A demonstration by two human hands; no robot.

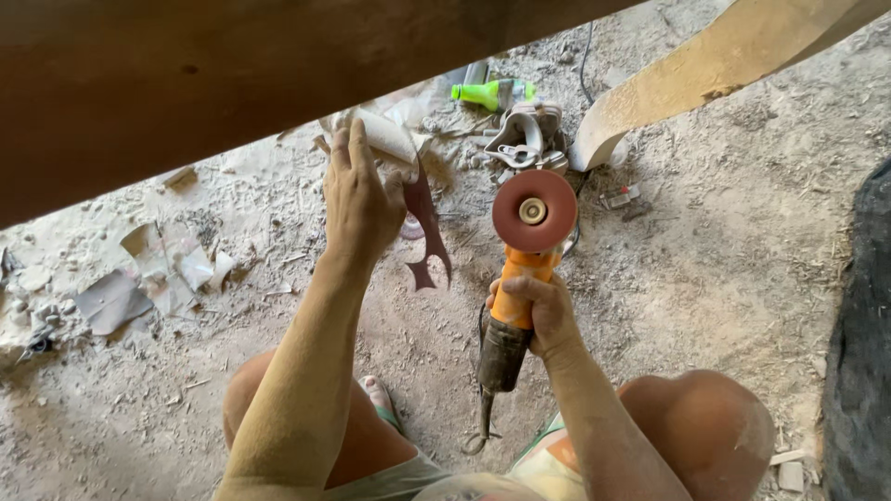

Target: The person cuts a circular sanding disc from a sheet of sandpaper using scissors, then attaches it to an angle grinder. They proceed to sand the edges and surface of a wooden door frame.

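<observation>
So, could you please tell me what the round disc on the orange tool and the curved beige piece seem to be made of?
The round reddish-brown disc looks like abrasive sanding paper: matte, grainy face around a metal centre nut. The curved beige piece appears to be bare, unfinished wood, pale and dusty with a chipped edge. The orange tool body looks like plastic, though dust leaves this uncertain.

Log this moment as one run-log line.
left hand: holds sandpaper piece | right hand: grips orange angle grinder, red sanding disc facing up | setting: dusty floor
</observation>
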